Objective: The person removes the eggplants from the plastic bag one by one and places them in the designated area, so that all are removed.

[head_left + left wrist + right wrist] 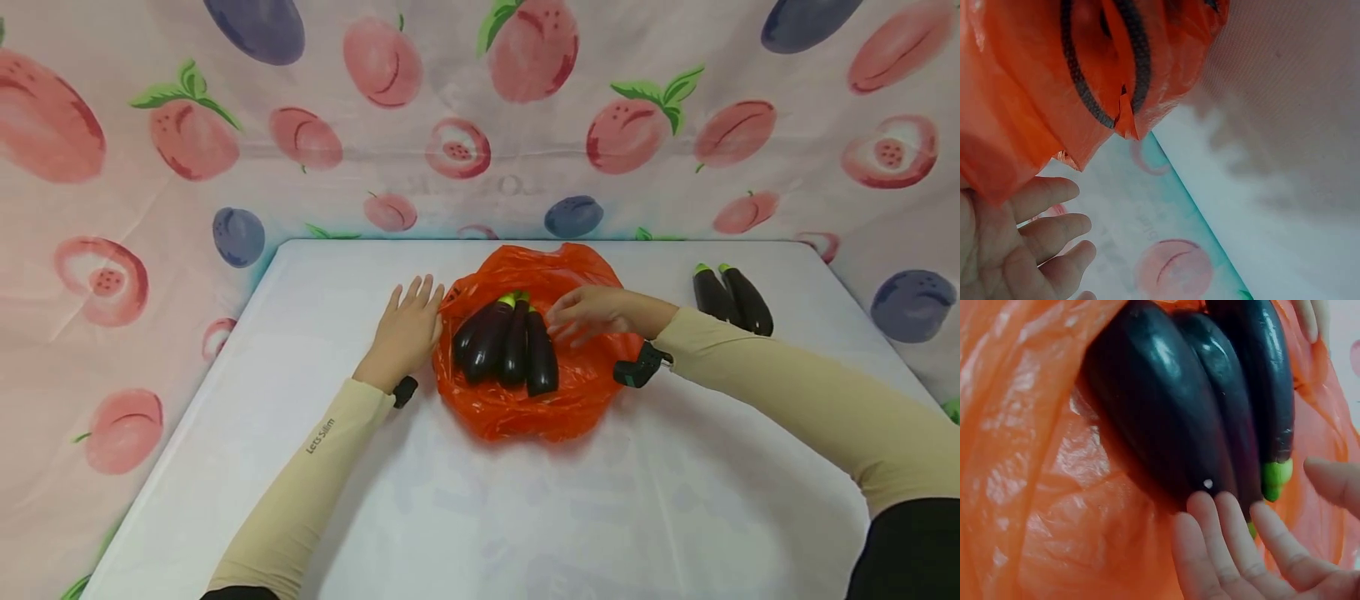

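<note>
Several dark purple eggplants [489, 348] with green stem ends lie side by side on an orange-red plastic bag [525, 417], spread wide on the table. My left hand [408, 329] is at the bag's left edge, its fingers straight and spread, touching the plastic. In the left wrist view the crumpled bag [1016, 94] hangs beside those fingers. Over the bag's right part is my right hand [588, 312], fingers extended near the rightmost eggplant. The right wrist view has its fingertips close by the stem end of an eggplant [1160, 400], with nothing gripped.
Two more eggplants [731, 300] lie on the white table [480, 517] at the back right, beyond my right forearm. A fruit-patterned cloth [300, 192] hangs behind the table and along its sides.
</note>
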A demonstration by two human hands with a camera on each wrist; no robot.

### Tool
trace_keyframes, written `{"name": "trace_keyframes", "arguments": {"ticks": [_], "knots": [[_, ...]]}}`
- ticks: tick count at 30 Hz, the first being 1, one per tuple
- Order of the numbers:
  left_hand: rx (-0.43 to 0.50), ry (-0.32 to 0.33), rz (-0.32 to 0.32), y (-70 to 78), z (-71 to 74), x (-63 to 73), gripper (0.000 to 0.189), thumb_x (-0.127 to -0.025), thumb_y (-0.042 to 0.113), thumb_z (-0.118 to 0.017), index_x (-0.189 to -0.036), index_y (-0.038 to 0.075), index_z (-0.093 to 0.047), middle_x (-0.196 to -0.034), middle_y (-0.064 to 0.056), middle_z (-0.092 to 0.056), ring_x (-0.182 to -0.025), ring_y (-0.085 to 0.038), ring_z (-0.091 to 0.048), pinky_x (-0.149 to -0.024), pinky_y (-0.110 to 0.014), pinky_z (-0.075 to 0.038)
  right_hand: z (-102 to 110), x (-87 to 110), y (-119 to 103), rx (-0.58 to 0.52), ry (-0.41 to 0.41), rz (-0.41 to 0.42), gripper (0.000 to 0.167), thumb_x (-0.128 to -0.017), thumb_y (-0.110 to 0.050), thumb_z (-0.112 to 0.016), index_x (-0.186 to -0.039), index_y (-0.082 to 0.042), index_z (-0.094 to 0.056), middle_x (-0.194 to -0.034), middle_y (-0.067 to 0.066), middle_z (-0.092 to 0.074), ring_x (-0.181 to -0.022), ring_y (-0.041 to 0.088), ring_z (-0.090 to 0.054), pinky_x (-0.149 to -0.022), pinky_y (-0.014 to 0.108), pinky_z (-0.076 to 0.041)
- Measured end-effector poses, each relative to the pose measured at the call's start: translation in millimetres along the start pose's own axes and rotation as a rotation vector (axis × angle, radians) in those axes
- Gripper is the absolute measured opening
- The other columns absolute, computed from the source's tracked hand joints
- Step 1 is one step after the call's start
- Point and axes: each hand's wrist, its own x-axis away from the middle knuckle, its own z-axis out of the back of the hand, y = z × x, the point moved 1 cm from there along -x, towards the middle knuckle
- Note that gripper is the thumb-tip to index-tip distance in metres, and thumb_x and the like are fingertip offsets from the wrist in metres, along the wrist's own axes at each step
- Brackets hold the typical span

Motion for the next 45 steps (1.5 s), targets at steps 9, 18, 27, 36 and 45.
{"name": "trace_keyframes", "arguments": {"ticks": [9, 18, 27, 36, 45], "knots": [[-0.005, -0.004, 0.001, -1.4, -1.4, -1.2, 0.052, -0.101, 0.025, -0.032, -0.148, 0.004, -0.027, -0.155, -0.016, -0.022, -0.146, -0.031, -0.018, -0.119, -0.049, -0.012, -4, -4.1, 7, 0.003, 0.033, -0.011, 0.041, -0.098, -0.016, -0.046, -0.131, 0.009, -0.042, -0.133, 0.028, -0.048, -0.121, 0.038, -0.053, -0.1, 0.044, -0.046], [-0.006, -0.008, 0.0, -1.9, -3.4, -2.2, 0.051, -0.101, 0.025, -0.032, -0.148, 0.004, -0.028, -0.155, -0.016, -0.022, -0.146, -0.031, -0.017, -0.119, -0.049, -0.011, -5, -6.6, 14, 0.027, 0.04, -0.021, 0.041, -0.097, -0.017, -0.05, -0.128, 0.009, -0.046, -0.122, 0.023, -0.058, -0.11, 0.031, -0.061, -0.094, 0.041, -0.051], [-0.009, -0.003, 0.0, -2.0, -3.9, -2.4, 0.051, -0.101, 0.025, -0.032, -0.148, 0.004, -0.028, -0.155, -0.016, -0.022, -0.145, -0.031, -0.018, -0.119, -0.049, -0.012, -7, -8.4, 20, -0.012, 0.041, -0.057, 0.042, -0.096, -0.016, -0.052, -0.129, 0.008, -0.047, -0.12, 0.021, -0.061, -0.102, 0.025, -0.066, -0.09, 0.037, -0.053], [-0.01, 0.009, -0.003, -1.9, -4.2, -1.0, 0.051, -0.101, 0.025, -0.033, -0.147, 0.004, -0.029, -0.155, -0.017, -0.023, -0.145, -0.032, -0.018, -0.119, -0.05, -0.011, -12, -12.6, 24, -0.042, 0.025, -0.063, 0.047, -0.095, -0.017, -0.053, -0.131, 0.012, -0.044, -0.118, 0.021, -0.061, -0.097, 0.022, -0.067, -0.088, 0.038, -0.054], [-0.019, 0.005, 0.01, -3.2, -3.1, 1.0, 0.051, -0.101, 0.025, -0.033, -0.147, 0.005, -0.029, -0.155, -0.017, -0.023, -0.145, -0.032, -0.018, -0.118, -0.05, -0.012, -14, -13.8, 23, -0.046, 0.035, -0.083, 0.047, -0.096, -0.02, -0.053, -0.131, 0.01, -0.044, -0.118, 0.019, -0.061, -0.094, 0.019, -0.067, -0.087, 0.035, -0.055]]}}
